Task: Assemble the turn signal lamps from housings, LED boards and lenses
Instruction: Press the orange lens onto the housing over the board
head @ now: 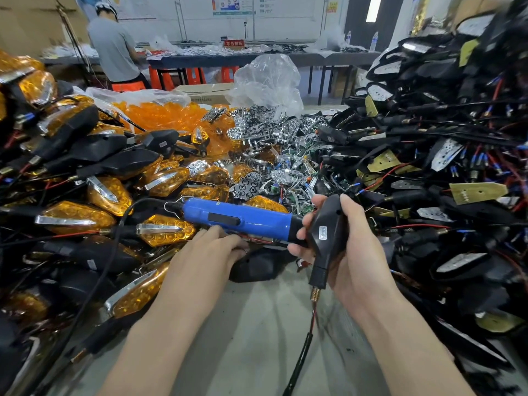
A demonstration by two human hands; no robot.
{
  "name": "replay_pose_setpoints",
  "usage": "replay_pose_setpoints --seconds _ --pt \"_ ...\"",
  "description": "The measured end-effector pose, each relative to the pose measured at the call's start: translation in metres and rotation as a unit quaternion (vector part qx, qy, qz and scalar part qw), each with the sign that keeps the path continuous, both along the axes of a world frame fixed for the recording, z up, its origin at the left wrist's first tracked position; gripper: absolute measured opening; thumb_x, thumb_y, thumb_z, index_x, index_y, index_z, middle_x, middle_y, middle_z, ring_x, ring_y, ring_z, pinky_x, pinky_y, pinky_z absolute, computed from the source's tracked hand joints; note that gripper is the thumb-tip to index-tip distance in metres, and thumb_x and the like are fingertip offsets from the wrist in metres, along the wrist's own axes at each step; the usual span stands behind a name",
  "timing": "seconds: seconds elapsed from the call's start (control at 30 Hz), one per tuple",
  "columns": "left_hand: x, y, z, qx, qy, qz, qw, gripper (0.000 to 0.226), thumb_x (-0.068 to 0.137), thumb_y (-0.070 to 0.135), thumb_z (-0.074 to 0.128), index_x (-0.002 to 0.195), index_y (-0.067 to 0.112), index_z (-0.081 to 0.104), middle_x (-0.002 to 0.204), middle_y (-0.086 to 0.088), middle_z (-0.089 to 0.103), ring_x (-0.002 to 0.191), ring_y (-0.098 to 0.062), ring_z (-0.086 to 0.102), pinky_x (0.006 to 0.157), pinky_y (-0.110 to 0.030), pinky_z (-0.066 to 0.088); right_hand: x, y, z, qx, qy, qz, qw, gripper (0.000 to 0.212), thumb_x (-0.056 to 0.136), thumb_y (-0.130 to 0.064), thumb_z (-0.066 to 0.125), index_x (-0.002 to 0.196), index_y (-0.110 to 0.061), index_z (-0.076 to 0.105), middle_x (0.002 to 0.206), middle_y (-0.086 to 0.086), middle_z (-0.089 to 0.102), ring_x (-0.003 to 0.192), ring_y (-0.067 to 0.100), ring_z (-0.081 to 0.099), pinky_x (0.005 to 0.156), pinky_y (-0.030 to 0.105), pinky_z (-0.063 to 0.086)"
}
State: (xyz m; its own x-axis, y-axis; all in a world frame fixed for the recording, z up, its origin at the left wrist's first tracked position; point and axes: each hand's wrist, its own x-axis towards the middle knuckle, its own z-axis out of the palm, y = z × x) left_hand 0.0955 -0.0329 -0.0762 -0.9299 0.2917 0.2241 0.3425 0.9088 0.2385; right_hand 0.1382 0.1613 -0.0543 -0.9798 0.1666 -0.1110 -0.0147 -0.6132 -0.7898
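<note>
My right hand (351, 247) grips a black lamp housing (325, 235) by its body, stalk pointing down, with a red and black wire (311, 318) hanging from it. A blue electric screwdriver (237, 214) lies level across the middle, its black nose meeting the housing between my right fingers. My left hand (211, 250) sits just under the screwdriver. Its thumb touches the tool's underside and its fingertips curl out of sight, so what they hold is hidden.
Finished amber lamps (168, 230) with chrome trim are heaped on the left. Black housings with LED boards and wires (445, 167) tower on the right. Chrome reflectors (271, 155) and loose amber lenses (165, 112) lie behind. A person (114, 47) stands at a far table. Bare grey tabletop (251, 324) lies between my arms.
</note>
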Motion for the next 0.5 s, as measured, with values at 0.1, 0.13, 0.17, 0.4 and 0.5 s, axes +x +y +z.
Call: replay_pose_setpoints --seconds 0.1,0.13,0.17,0.4,0.5 --pt "-0.001 0.005 -0.001 0.023 0.015 0.016 0.999 0.011 0.097 0.034 0.055 0.105 0.032 0.063 0.103 0.014 0.052 0.099 -0.007 0.050 0.072 -0.020 0.041 0.000 -0.001 0.000 0.014 -0.006 0.001 1.000 0.035 0.106 -0.043 0.046 0.108 -0.015 0.068 0.073 0.006 0.067 0.061 0.019 0.066 0.051 0.034 0.058" --pt "-0.002 0.005 -0.002 0.025 0.023 0.016 0.999 0.011 0.098 0.032 0.055 0.105 0.029 0.063 0.103 0.012 0.053 0.097 -0.006 0.050 0.074 -0.020 0.042 0.000 -0.002 0.001 0.015 -0.010 0.003 1.000 0.034 0.105 -0.043 0.047 0.107 -0.016 0.068 0.073 0.005 0.068 0.063 0.020 0.067 0.050 0.034 0.057" --pt "-0.002 0.005 -0.004 0.027 0.030 0.017 0.999 0.012 0.099 0.031 0.053 0.107 0.027 0.062 0.103 0.011 0.054 0.096 -0.006 0.049 0.075 -0.019 0.044 0.000 -0.003 0.001 0.016 -0.015 0.004 1.000 0.034 0.104 -0.043 0.048 0.106 -0.016 0.068 0.073 0.005 0.068 0.064 0.020 0.068 0.049 0.034 0.057" --pt "0.013 0.006 0.012 0.292 0.053 -0.026 0.955 0.009 0.093 0.032 0.061 0.089 0.038 0.066 0.085 0.018 0.067 0.084 -0.002 0.062 0.073 -0.014 0.048 -0.004 -0.010 -0.004 0.019 -0.010 0.032 0.999 0.032 0.103 -0.041 0.050 0.106 -0.013 0.066 0.082 0.008 0.072 0.068 0.027 0.071 0.054 0.037 0.059" --pt "0.027 0.021 0.024 0.493 -0.050 -0.086 0.864 0.010 0.094 0.031 0.064 0.088 0.034 0.072 0.080 0.012 0.072 0.076 -0.001 0.066 0.072 -0.014 0.052 -0.006 -0.017 -0.007 0.035 -0.005 0.052 0.998 0.034 0.095 -0.043 0.059 0.106 -0.012 0.065 0.084 0.011 0.073 0.073 0.031 0.073 0.063 0.042 0.062"
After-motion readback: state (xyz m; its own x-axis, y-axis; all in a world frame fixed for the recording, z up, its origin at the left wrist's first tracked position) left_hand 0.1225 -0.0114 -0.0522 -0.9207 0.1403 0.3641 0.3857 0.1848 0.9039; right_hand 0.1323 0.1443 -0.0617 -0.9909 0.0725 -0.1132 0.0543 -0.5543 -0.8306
